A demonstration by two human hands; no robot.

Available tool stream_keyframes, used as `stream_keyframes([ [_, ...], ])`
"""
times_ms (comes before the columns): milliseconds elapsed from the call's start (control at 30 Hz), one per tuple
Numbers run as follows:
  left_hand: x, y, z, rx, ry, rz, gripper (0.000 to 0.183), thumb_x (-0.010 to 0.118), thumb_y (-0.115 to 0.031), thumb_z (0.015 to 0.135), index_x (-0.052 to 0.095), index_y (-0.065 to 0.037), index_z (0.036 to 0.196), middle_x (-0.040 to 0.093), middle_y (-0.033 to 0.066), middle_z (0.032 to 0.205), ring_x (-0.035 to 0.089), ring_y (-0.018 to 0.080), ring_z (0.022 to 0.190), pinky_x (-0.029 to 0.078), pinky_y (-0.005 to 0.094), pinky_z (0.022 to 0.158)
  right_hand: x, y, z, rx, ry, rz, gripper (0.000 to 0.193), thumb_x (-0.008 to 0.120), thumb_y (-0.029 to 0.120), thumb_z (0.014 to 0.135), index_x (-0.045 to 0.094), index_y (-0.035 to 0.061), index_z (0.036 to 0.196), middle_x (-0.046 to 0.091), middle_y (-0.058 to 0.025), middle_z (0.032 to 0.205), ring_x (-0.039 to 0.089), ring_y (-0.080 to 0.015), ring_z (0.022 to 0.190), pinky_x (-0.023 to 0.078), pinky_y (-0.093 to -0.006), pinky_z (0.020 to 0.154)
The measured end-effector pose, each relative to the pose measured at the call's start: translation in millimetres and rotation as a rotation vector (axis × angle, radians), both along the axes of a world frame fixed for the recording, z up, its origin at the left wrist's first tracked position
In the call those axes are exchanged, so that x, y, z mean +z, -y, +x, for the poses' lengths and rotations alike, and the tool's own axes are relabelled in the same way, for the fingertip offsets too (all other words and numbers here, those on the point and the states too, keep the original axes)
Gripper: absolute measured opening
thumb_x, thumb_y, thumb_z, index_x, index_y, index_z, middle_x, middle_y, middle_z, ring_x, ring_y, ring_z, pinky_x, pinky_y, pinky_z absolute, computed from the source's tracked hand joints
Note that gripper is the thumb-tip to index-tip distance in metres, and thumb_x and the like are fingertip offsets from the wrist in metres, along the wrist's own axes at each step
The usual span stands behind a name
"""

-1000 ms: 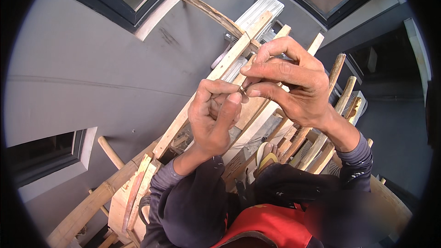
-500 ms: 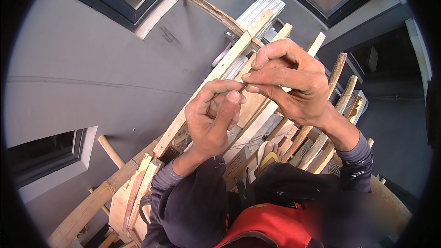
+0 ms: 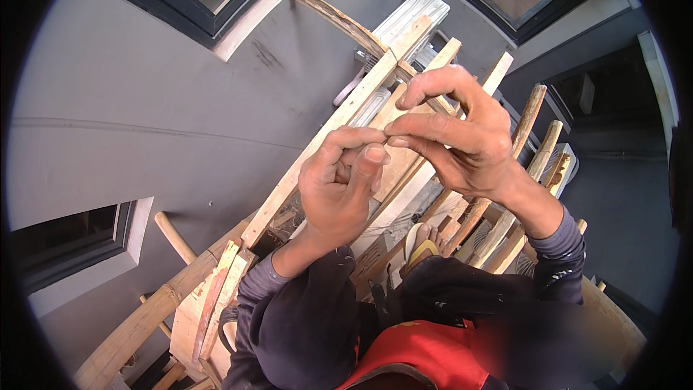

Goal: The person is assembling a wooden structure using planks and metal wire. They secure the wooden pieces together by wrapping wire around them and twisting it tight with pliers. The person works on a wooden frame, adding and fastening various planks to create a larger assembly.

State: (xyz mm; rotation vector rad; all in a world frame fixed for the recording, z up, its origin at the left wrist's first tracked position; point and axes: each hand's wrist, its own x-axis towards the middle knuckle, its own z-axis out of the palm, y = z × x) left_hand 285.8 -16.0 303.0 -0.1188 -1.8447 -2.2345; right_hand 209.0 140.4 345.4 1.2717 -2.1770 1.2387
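My left hand (image 3: 336,182) and my right hand (image 3: 469,137) meet fingertip to fingertip in the middle of the view, above the wooden planks. The right thumb and index finger are pinched together at the tip of the left index finger. Whatever lies in that pinch is too small and covered to name. On the left, the fingers are curled in, with the thumb bent beside them. My right middle finger arches above the pinch, away from it.
A long pale timber (image 3: 317,162) runs diagonally behind my hands. Bamboo poles (image 3: 137,328) cross at lower left. Rough wooden poles (image 3: 530,119) stick up at right. An outdoor air-conditioner unit (image 3: 411,18) is at the far wall. My sandalled foot (image 3: 422,242) rests among wood pieces.
The left thumb has bent closer to the left fingers, and the left hand has shifted slightly right. My right middle finger has lifted a little from the pinch.
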Motion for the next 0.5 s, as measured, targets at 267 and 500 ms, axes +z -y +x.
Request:
stream_keyframes([
  [267, 15.4, 6.9, -4.1, 0.068, -0.074, -0.089, 0.024, 0.043, -0.022, 0.098, 0.051, 0.0, 0.101, 0.04, -0.0033, 0.064, 0.029, 0.0008, 0.049, 0.022, 0.0179, 0.04, -4.9, 24.0, -6.2, 0.048, 0.088, -0.145, 0.026, 0.066, 0.015, 0.082, 0.06, 0.0036, 0.104, 0.051, -0.0138, 0.105, 0.059, -0.0232, 0.083, 0.048, -0.0318, 0.074],
  [500, 60.6, 48.4, -25.0, 0.169, -0.157, 0.503, 0.016, 0.041, -0.015, 0.098, 0.045, 0.0, 0.103, 0.024, -0.0042, 0.065, 0.018, 0.0028, 0.048, 0.017, 0.0211, 0.038, -45.3, 50.2, 61.4, 0.652, 1.088, 0.11, 0.037, 0.043, 0.023, 0.097, 0.043, 0.0014, 0.127, 0.057, -0.0142, 0.097, 0.058, -0.0258, 0.095, 0.045, -0.0387, 0.083],
])
